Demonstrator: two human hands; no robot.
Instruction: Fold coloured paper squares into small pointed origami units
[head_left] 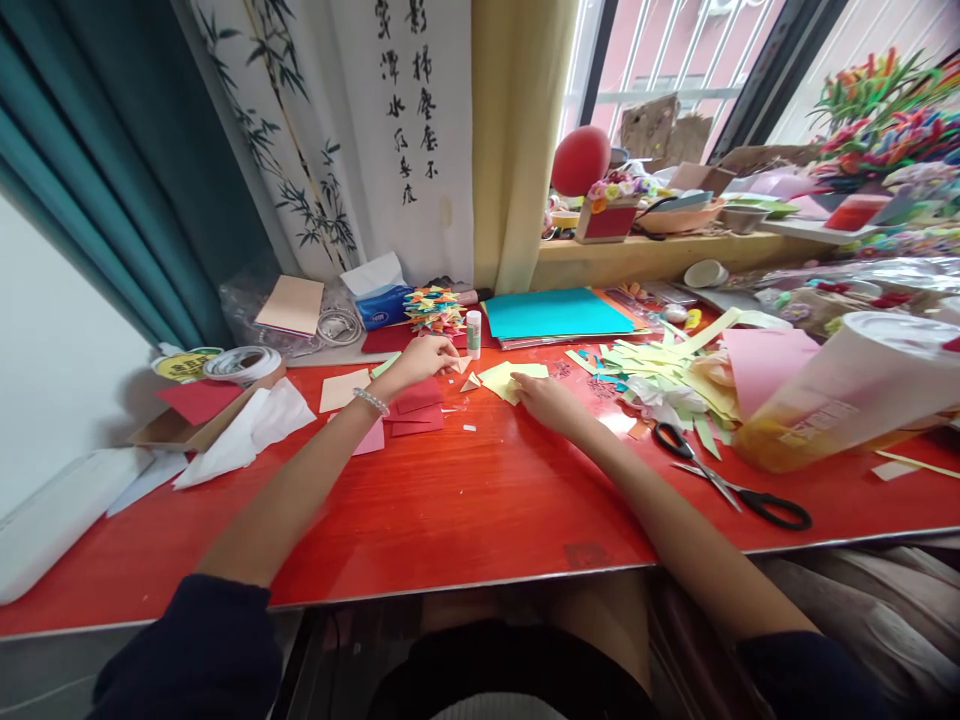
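Note:
My left hand point(427, 358), with a beaded bracelet at the wrist, reaches to the back middle of the table. Its fingers are closed at a small peach folded paper piece point(462, 365). A second small folded paper triangle point(470, 383) lies just to the right, and a glue stick point(473, 334) stands upright behind. My right hand point(549, 402) is over the right part of some yellow paper point(498, 379), its fingertips closed on the paper's edge. Red paper pieces point(417, 408) and a peach sheet point(343, 391) lie near my left forearm.
Black-handled scissors point(731, 478) lie partly open at the right, near my right forearm. Behind them are piled paper strips point(675, 370) and a large plastic tub point(847, 390). Blue sheets point(559, 314) and a colourful folded-paper ball point(435, 309) sit at the back. A cardboard box point(202, 425) stands left.

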